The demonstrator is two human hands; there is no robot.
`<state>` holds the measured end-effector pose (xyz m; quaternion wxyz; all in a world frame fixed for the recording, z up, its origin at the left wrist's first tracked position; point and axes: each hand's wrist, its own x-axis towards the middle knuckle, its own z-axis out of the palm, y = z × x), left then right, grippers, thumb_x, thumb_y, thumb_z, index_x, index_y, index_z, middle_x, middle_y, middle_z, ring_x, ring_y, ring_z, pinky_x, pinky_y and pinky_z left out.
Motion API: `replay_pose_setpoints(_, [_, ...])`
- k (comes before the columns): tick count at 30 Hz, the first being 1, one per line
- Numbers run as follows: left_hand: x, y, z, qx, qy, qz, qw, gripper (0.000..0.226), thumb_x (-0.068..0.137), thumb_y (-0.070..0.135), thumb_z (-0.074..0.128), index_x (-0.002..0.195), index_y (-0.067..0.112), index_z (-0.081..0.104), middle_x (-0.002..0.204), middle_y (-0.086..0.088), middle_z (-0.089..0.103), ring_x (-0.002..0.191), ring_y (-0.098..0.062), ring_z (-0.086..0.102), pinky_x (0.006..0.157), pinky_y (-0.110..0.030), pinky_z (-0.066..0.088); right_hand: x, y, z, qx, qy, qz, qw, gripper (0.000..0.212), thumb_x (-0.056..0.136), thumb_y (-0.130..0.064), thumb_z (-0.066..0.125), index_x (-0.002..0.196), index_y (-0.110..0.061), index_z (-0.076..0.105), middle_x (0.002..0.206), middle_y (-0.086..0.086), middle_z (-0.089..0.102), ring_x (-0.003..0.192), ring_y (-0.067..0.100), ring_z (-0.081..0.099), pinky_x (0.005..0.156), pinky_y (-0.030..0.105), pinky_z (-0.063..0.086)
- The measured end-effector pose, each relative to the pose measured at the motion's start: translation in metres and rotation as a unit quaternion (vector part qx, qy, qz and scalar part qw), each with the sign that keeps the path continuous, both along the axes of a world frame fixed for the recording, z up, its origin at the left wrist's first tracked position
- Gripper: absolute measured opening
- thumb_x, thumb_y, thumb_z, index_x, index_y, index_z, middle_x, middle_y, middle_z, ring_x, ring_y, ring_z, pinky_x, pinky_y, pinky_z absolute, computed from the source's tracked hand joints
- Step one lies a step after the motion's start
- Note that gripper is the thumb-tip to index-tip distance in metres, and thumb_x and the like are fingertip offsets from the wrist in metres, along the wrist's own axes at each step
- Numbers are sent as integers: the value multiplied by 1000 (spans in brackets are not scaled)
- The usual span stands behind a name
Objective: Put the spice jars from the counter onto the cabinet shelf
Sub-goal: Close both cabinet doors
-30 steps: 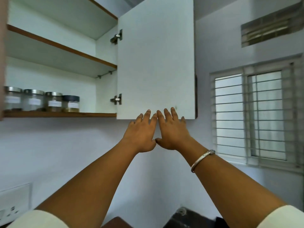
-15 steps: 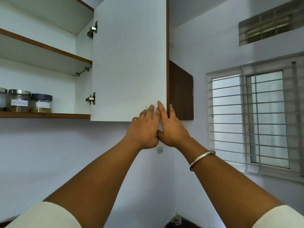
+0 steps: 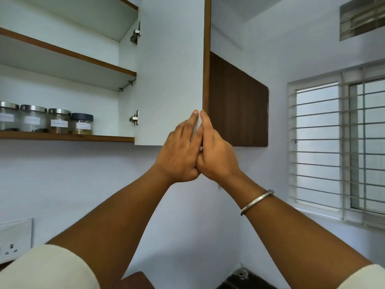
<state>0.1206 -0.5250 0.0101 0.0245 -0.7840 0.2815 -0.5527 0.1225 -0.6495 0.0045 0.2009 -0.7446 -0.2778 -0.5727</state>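
Observation:
Several glass spice jars with paper labels stand in a row on the lower cabinet shelf; three have steel lids, and the rightmost jar has a dark lid. The white cabinet door hangs open, nearly edge-on to me. Both hands meet at its lower free corner. My left hand lies flat on the white inner face. My right hand presses on the brown edge and outer side, so the door is clamped between them. No jar is in either hand.
An upper shelf sits above the jars. Right of the open door is a closed brown cabinet door. A barred window fills the right wall. A wall socket is at lower left, and a dark counter lies below.
The door has swung from facing me to nearly edge-on. My right hand has shifted from the inner face to the door's edge, and both hands have risen along it.

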Motion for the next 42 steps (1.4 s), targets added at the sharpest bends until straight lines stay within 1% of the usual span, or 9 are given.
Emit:
replay_pose_setpoints(7, [-33,59,8,-9,-88,26,996,74,76,40,67,137,8,42,144,-32,33,132,-43,39,97,-48,45,-14,61,6,-24,-128,103,986,48,80,-14,56,127,-8,52,91,10,69,62,21,64,49,33,55])
replay_pose_setpoints(17, [-73,199,10,17,-132,90,987,59,91,14,55,140,3,24,132,-37,45,135,-41,29,103,-48,44,-42,201,14,-12,-171,184,968,43,77,-23,52,119,-23,43,85,5,65,61,21,57,50,29,51])
replay_pose_setpoints(21, [-89,252,1,-35,-133,129,982,69,87,12,64,140,0,21,132,-35,45,126,-42,43,93,-50,49,-51,261,15,-50,-144,149,977,47,75,-25,50,121,-25,40,78,5,59,58,24,55,51,34,46])
replay_pose_setpoints(24, [-101,287,-1,-96,-41,158,982,66,94,23,54,147,13,16,143,-21,38,127,-34,47,103,-44,44,-56,303,13,-45,-113,133,984,43,78,-27,46,121,-26,42,76,4,59,61,26,57,55,35,45])
replay_pose_setpoints(26, [-108,309,3,-150,11,165,975,48,96,48,38,140,31,29,132,1,55,116,-16,56,101,-41,45,-57,334,12,-30,-104,120,987,39,78,-24,47,117,-23,52,77,5,59,62,28,56,55,35,42])
replay_pose_setpoints(29, [-111,339,6,-128,8,193,973,45,93,62,26,126,36,41,105,12,64,98,-8,62,89,-42,50,-55,375,12,3,-74,95,993,35,77,-18,56,113,-18,58,85,9,57,69,31,55,56,36,40])
replay_pose_setpoints(35, [-97,391,2,-127,120,223,959,48,102,37,29,147,24,22,146,-4,40,127,-21,46,101,-35,41,-39,433,12,8,81,55,995,61,93,-31,48,147,-21,21,147,16,30,127,35,38,94,42,43])
replay_pose_setpoints(37, [-92,407,2,-147,165,218,950,62,98,20,42,150,12,8,157,-6,17,141,-24,27,111,-33,30,-33,449,11,6,101,51,994,64,95,-33,47,149,-23,14,152,14,22,130,34,35,98,40,41])
replay_pose_setpoints(42, [-74,445,6,-109,198,321,920,94,88,26,60,149,7,-8,159,-10,3,146,-27,8,118,-39,20,-17,494,10,50,163,43,984,63,96,-36,46,148,-25,14,152,13,22,123,31,38,92,39,42])
